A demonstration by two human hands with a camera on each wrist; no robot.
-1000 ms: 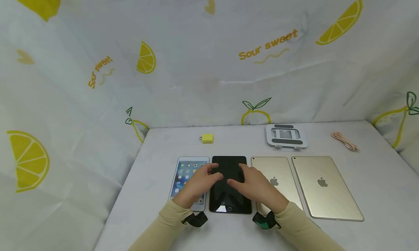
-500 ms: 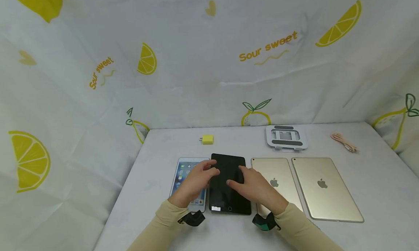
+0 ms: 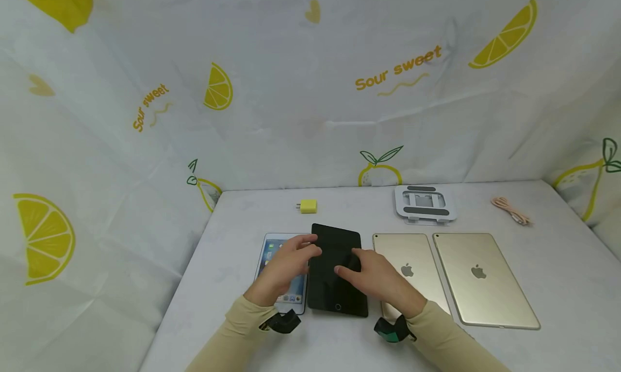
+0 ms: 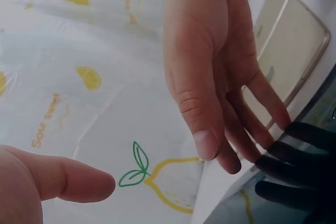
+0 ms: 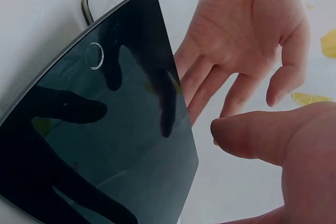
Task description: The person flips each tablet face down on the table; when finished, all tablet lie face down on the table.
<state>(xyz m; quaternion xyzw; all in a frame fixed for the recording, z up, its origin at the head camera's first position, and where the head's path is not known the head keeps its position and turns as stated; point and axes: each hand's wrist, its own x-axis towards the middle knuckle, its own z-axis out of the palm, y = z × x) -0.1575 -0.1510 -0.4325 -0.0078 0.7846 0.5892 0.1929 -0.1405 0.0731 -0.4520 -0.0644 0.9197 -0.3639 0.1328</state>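
Black tablet (image 3: 335, 291) between the two hands, screen up, round button at the end nearest the person. It sits slightly askew and looks tilted, at least partly raised, with a shadow beneath it in the right wrist view.

Left hand (image 3: 286, 264): at the tablet's left side, thumb apart and clear of the screen, some fingers passing behind the edge. Their tips are hidden, so cannot tell how firm the hold is. Right hand (image 3: 375, 272): fingers fairly straight, tips at the opposite edge, thumb apart from them above the glass.

Under the left hand: white tablet (image 3: 295, 296), screen lit. Under the right hand: one gold tablet (image 3: 412, 259), back up, partly covered. Farther right of that hand: second gold tablet (image 3: 480, 291), also back up.

Beyond the hands: yellow plug (image 3: 308, 206) ahead of the left; white stand (image 3: 426, 211), folded flat, ahead of the right; pink cable (image 3: 509, 210), bundled, farther out to the right. All rest on the white table (image 3: 208, 275).

Progress, judged: mid-handling. Both hands are placed and the tablet seems partly lifted; setting it down is not yet done. Other tablets, stand, plug and cable appear unworked.
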